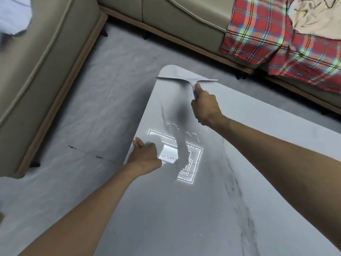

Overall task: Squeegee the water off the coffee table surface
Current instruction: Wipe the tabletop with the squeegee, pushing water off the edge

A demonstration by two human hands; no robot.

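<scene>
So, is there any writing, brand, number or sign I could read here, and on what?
None: no text can be read anywhere.
The pale grey squeegee in the right hand shows no brand.
The bright nested squares on the grey marble-look coffee table look like a reflected light, not a sign.
The red plaid blanket carries only its pattern.

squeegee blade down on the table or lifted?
Down, it seems: squeegee blade lies across the far corner of the coffee table, no gap visible; right hand grips the handle.
</scene>
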